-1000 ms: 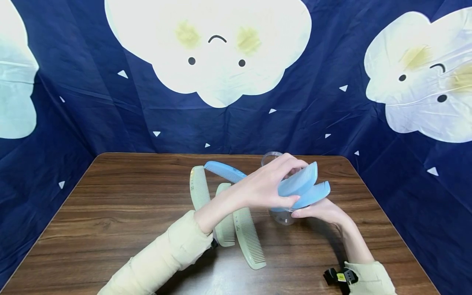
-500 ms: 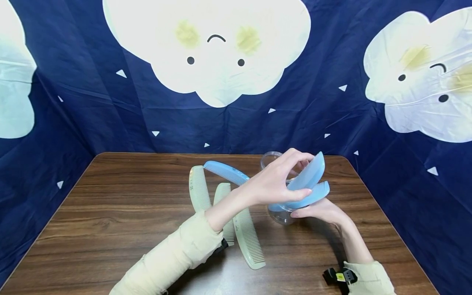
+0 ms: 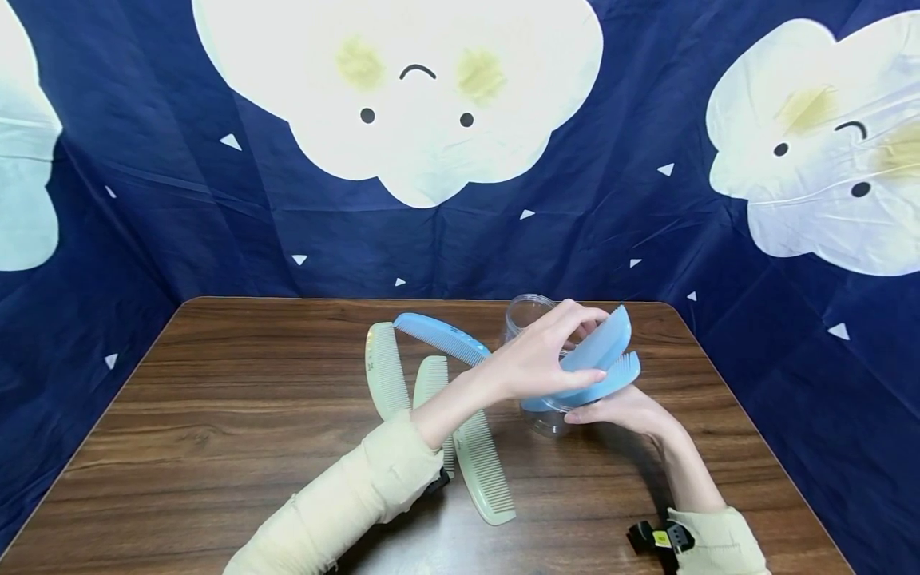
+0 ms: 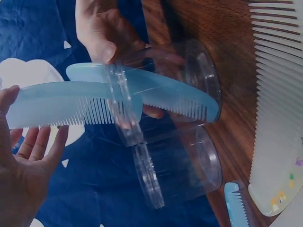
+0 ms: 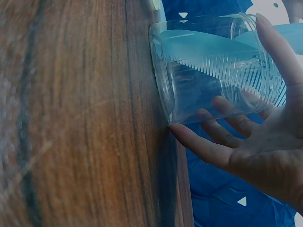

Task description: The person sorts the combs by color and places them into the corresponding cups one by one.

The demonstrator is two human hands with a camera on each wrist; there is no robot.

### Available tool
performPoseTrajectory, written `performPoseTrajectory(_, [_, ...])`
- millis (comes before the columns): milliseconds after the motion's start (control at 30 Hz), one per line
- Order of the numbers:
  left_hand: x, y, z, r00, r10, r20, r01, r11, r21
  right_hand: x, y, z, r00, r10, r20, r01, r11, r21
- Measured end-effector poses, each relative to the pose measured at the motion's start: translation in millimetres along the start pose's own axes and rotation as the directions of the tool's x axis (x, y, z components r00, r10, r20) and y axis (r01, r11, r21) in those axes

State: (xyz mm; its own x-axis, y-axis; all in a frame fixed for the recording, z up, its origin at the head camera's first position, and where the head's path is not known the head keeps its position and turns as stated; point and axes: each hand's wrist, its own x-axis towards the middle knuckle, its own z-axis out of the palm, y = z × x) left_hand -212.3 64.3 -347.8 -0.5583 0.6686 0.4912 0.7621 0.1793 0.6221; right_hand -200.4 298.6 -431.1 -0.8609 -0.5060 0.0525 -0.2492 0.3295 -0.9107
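Note:
My left hand (image 3: pixel 539 355) holds a light blue comb (image 4: pixel 57 97) by its upper end, thumb on one edge and fingers along the other. The comb tilts, and in the left wrist view its lower end is inside the mouth of a clear plastic jar (image 5: pixel 199 94). Another light blue comb (image 4: pixel 175 90) leans inside that jar, reaching its bottom, with its top sticking out past the rim. My right hand (image 3: pixel 621 409) grips the jar, thumb at the rim and fingers round the side. The jar stands upright on the table.
A second clear jar (image 3: pixel 528 307) stands just behind the first. Left of the jars lie a blue comb (image 3: pixel 438 334) and several pale green combs (image 3: pixel 485 467), partly under my left forearm. The wooden table (image 3: pixel 216 415) ends at a blue cloud-printed curtain (image 3: pixel 345 239).
My left hand has moved right and swung the comb steeper, its lower end now in the jar's mouth; over the last half second the comb has dipped slightly. The right hand stays on the jar.

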Motion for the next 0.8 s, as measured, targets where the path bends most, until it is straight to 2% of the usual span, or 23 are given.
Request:
performPoseTrajectory(233, [0.2,-8.3,7.1,0.998,-0.037,0.053,0.033,0.997,0.071,-0.9,2.0,-0.9,1.000,0.027,-0.002,-0.027,0.999,0.018])
performPoseTrajectory(433, [-1.4,-13.8,12.2,0.996,-0.048,0.072,0.039,0.992,0.122,-1.9,1.0,-0.4,0.998,0.057,-0.007,-0.057,0.998,0.006])
performPoseTrajectory(600, [-4.2,-18.1,10.8,0.997,-0.038,0.062,0.029,0.990,0.137,-0.8,-1.6,1.0,1.000,0.021,-0.008,-0.021,0.999,-0.027])
performPoseTrajectory(800, [-9.4,-25.9,3.9,0.997,-0.067,0.049,0.059,0.987,0.152,0.9,-3.0,0.8,1.000,0.013,0.002,-0.013,1.000,0.003])
